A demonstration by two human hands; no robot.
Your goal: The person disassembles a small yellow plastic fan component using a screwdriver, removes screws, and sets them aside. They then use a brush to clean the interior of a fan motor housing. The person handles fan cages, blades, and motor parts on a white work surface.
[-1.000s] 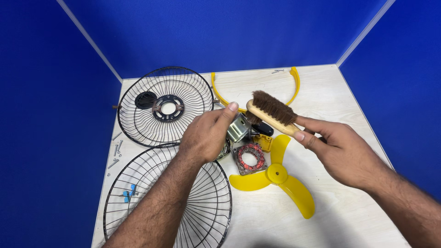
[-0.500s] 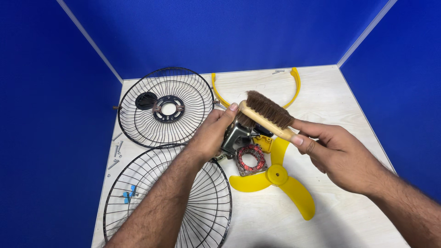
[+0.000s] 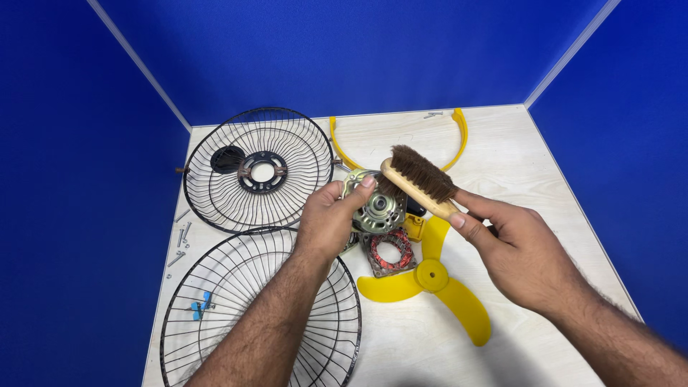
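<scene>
Brushing goes best if the left hand (image 3: 328,223) grips the metal fan motor (image 3: 378,208) tight above the table (image 3: 545,179), while the right hand (image 3: 516,247), closed around the wooden brush (image 3: 419,175), sweeps softly.

A pale wooden table (image 3: 545,179) is carrying a scatter of fan parts between blue walls. A black wire guard (image 3: 247,168) with a round hub plate is lying at the back left, and a second guard (image 3: 261,315) is lying in front of it, touching it. Loose screws (image 3: 180,240) are sitting along the left edge. A yellow ring (image 3: 459,136) is curving at the back. A yellow blade (image 3: 437,283) is lying near the middle, with a red-wound stator (image 3: 389,251) just beside it.
</scene>
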